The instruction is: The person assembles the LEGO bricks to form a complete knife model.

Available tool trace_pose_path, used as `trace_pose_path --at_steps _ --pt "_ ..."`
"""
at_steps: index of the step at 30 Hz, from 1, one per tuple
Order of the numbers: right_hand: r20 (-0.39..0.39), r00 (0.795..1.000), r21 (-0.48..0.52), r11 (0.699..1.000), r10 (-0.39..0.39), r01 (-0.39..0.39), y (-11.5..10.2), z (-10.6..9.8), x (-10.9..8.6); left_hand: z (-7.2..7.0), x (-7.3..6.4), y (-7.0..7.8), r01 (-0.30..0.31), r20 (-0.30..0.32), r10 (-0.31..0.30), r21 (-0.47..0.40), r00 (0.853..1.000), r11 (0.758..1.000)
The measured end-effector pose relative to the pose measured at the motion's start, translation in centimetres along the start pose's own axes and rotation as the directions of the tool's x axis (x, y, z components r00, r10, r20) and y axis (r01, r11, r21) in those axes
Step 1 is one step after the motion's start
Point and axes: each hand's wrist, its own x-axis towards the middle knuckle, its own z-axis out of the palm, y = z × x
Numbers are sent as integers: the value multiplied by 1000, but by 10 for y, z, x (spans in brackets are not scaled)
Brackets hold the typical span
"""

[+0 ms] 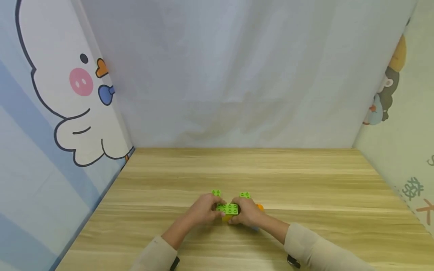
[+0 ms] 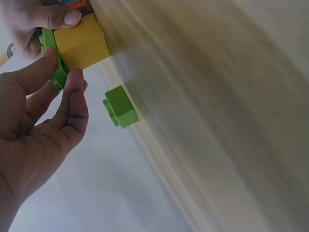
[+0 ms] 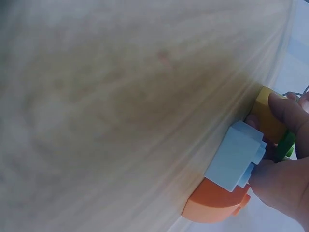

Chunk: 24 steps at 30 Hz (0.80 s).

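A flat green building brick (image 1: 230,209) with studs sits on top of a yellow block (image 2: 82,42), jutting past it toward the left. My left hand (image 1: 204,210) pinches the overhanging end of the green brick between thumb and fingers. From the other side, my right hand (image 1: 249,211) grips the yellow block, its thumb against the block's near face in the right wrist view. The right fingers are partly hidden behind the bricks. Beside the right hand lie a light blue brick (image 3: 235,155) and a rounded orange brick (image 3: 215,202).
A small green brick (image 2: 120,107) stands on the wooden table (image 1: 162,165) beyond my left hand. Another green brick (image 1: 245,195) stands behind my right hand. A pale curtain (image 1: 217,75) closes off the back, with printed panels (image 1: 40,195) at both sides.
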Motion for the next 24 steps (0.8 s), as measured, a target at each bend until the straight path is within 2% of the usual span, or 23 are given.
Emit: trace_pose_path --at_steps 5,12,15,20,24 --pt "3 1000 -6 1000 -6 6 1 0 1 -1 0 0 -9 5 9 31 1000 999" --pt "-7 1000 -8 1000 -5 5 0 -1 1 0 1 0 22 -6 -22 1 1000 1000" --pt "5 1000 -15 1000 5 -5 -2 -2 -2 0 2 -1 7 4 -7 2 1000 1000" --pt "9 1000 -19 1000 4 -3 -6 -5 -4 2 1 -5 8 20 -7 -49 1000 999" --pt "7 1000 -2 1000 -7 7 -10 -9 -5 3 1 -9 7 8 -6 -93 1000 996"
